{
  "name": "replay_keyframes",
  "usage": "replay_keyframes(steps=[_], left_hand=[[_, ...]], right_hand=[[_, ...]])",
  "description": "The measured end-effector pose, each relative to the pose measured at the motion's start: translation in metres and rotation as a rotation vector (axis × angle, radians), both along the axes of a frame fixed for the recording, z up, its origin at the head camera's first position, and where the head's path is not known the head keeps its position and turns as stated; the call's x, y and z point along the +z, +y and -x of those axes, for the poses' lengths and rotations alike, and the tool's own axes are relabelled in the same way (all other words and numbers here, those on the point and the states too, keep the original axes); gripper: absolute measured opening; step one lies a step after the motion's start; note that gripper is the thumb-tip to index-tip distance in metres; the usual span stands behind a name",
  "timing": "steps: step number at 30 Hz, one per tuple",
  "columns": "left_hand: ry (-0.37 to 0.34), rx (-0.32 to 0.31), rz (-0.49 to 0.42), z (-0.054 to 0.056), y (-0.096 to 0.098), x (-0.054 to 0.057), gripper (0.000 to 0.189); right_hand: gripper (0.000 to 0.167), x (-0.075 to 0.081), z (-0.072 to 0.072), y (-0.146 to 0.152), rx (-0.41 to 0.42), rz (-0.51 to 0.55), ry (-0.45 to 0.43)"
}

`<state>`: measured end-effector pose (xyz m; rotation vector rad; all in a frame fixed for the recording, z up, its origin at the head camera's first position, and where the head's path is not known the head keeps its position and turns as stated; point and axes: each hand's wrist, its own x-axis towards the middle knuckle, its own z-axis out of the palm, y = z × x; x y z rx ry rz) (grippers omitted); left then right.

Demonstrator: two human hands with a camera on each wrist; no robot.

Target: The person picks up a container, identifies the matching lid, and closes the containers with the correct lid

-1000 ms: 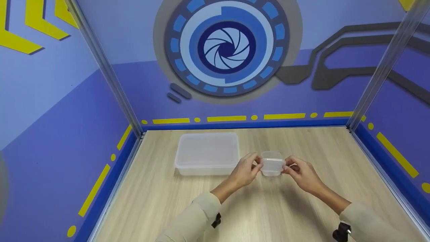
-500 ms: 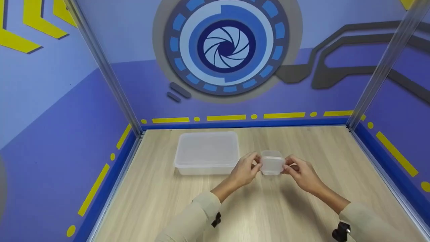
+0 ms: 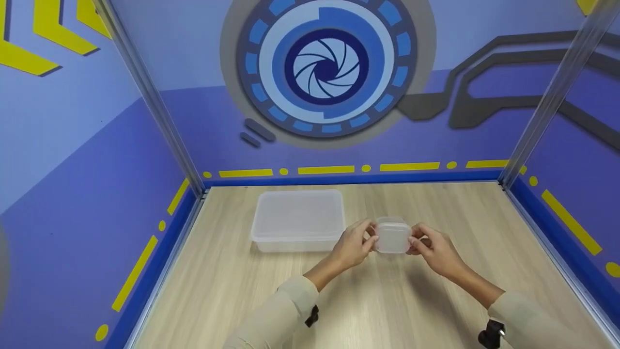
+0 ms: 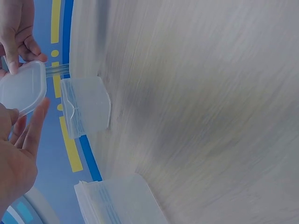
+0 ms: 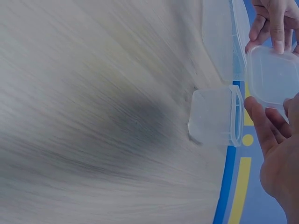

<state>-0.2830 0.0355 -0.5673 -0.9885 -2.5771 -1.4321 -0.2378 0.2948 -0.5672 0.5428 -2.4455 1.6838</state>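
Observation:
A small square translucent lid (image 3: 393,239) is pinched by its opposite edges between both hands, its face tilted toward the head camera. My left hand (image 3: 353,245) has thumb and fingertips on the left edge, and my right hand (image 3: 433,249) grips the right edge the same way. Below and behind the lid, a small clear container (image 5: 212,116) stands upright on the table, uncovered. Both wrist views show a gap between container and lid. From the head, the lid hides most of the container.
Left of the small container, a large rectangular translucent box (image 3: 299,215) with its lid on sits on the wood-grain table (image 3: 368,310). Blue panels with metal corner posts (image 3: 160,111) enclose the back and sides.
The lid has tipped more upright, so more of its face shows and it covers more of the container in the head view. Both hands stay in nearly the same place.

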Motion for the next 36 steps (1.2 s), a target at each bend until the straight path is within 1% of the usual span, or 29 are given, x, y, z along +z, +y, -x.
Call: replay_keyframes(steps=[7,17,26,36], left_hand=[[-0.026,-0.002,-0.009,-0.0008,0.0008,0.0,0.018],[-0.076,-0.015,-0.021,-0.0035,-0.001,0.0006,0.023],[-0.1,-0.019,-0.026,-0.0037,-0.001,0.0,0.025],[-0.09,-0.025,-0.037,-0.0039,0.0008,0.0,0.027]], right_hand=[[0.007,-0.0019,0.0002,0.0012,-0.002,-0.018,-0.011],[0.007,-0.0032,0.0005,0.0014,0.011,-0.047,0.001],[0.007,-0.0016,-0.0006,0.0012,0.006,-0.06,-0.022],[0.011,-0.0017,-0.0005,0.0037,0.006,-0.038,-0.044]])
